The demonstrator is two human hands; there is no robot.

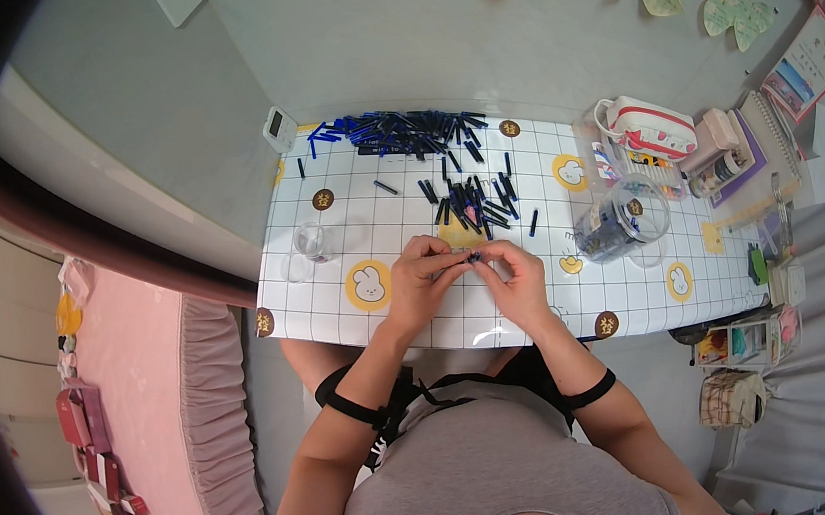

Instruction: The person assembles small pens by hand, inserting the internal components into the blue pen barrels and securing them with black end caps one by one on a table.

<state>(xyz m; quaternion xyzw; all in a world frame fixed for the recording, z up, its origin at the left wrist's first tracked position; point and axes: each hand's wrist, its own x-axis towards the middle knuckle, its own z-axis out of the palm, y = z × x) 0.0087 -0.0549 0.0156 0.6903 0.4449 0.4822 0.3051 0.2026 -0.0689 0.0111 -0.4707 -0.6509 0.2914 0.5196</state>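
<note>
My left hand and my right hand meet over the near middle of the table, fingers pinched together. Between the fingertips is a small dark blue piece, mostly covered; both hands seem to grip it. Just beyond them lies a loose group of short dark tubes, which look like ink cartridges. A bigger heap of the same tubes is piled against the far edge, bluer at its left end. To the right, a clear plastic jar holds many small dark blue pieces.
A small clear cup sits on the left of the checked tabletop. Single tubes lie scattered about. Along the right side are a white and red pouch, a pen tray and notebooks. A white timer stands at the far left corner.
</note>
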